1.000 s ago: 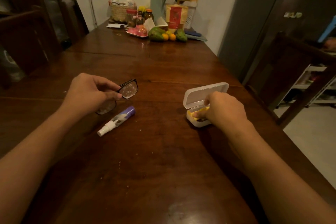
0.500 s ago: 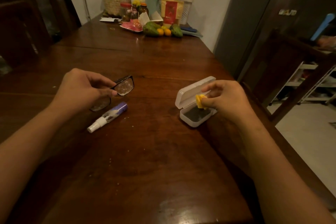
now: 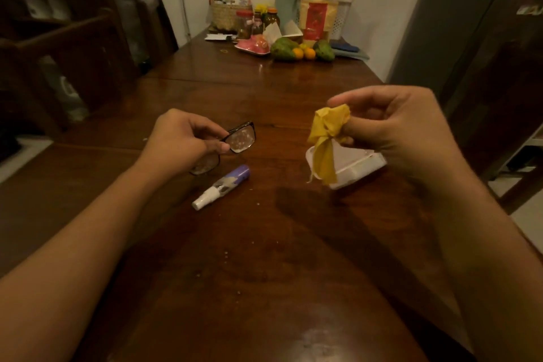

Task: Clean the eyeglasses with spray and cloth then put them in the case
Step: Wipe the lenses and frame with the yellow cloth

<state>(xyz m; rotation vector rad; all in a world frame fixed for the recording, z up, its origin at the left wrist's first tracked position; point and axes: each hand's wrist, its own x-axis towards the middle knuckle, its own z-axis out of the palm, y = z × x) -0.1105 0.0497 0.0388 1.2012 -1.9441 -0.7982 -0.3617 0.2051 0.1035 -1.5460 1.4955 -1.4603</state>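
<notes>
My left hand [image 3: 182,141] pinches the black-framed eyeglasses [image 3: 241,138] by the bridge, just above the dark wooden table [image 3: 264,273]; the lenses look spotted. A small spray bottle [image 3: 221,186] with a white nozzle and purple end lies on the table right below the glasses. My right hand [image 3: 393,126] is raised and holds a crumpled yellow cloth [image 3: 326,144] that hangs down in front of the open white case [image 3: 352,167]. The case sits on the table under my right hand, partly hidden by it.
The table's far end is crowded with fruit [image 3: 302,51], jars, a woven basket [image 3: 229,16] and a pink dish [image 3: 254,45]. Dark chairs [image 3: 88,47] stand along the left; a chair and a grey fridge [image 3: 458,23] stand beyond the right edge.
My right hand pulled the yellow cloth out of the case and lifted it up above the table. My left hand kept holding the glasses in about the same place.
</notes>
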